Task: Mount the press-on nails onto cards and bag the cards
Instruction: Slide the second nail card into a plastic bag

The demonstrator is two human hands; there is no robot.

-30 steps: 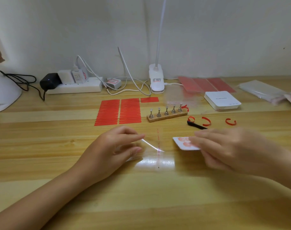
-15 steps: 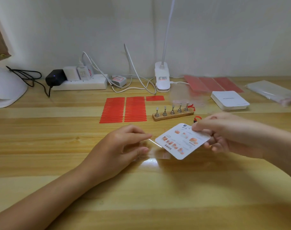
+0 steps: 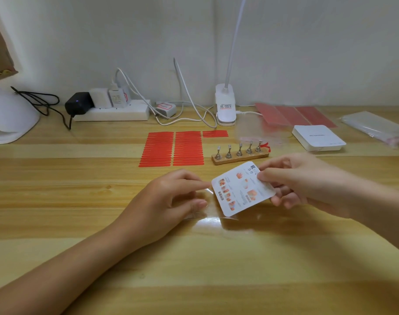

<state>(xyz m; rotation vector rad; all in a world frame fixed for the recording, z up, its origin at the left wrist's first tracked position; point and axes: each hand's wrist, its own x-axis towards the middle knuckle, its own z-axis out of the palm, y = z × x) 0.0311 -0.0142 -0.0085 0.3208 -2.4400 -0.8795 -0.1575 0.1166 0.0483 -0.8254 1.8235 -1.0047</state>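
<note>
**Two hands are holding a card and a clear bag**

The wooden table is taking up most of the view, and both arms are reaching over it.

The right hand is pinching a white card by its top right corner, with the thumb on top and the curled fingers under it. The card is being held tilted, just above the table. It is showing small orange pictures and tiny print that is too small to read.

The left hand is pinching the edge of a clear plastic bag between the thumb and the fingers. The bag is lying partly on the table and shining in the light. The card's left edge is sitting right by the left hand's fingertips, at the bag. I cannot tell if the card is inside the bag.

Behind the hands, red sticky strips are lying in neat rows. Just beside them, a small wooden stand is holding five little metal pegs. A white box is sitting off to the right. A white power strip and a white clip lamp are standing by the wall.
</note>
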